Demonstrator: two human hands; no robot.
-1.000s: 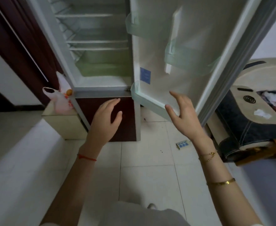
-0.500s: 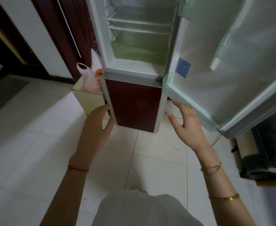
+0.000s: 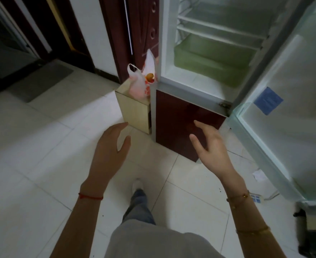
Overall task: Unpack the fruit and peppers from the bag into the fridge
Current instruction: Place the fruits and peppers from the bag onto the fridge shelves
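Left hand (image 3: 110, 148) and right hand (image 3: 212, 149) raised over the tiled floor (image 3: 32, 155), fingers loosely spread, holding nothing. Bag (image 3: 141, 84), an orange fruit (image 3: 149, 76) showing at its mouth, sits on a small cabinet (image 3: 134, 112) far left, just beside the fridge (image 3: 190, 90). Fridge door (image 3: 293, 108) open, right.

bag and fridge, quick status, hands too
Left hand and right hand open, holding nothing. Bag untouched on small cabinet beside fridge, door open. Nothing in the way.
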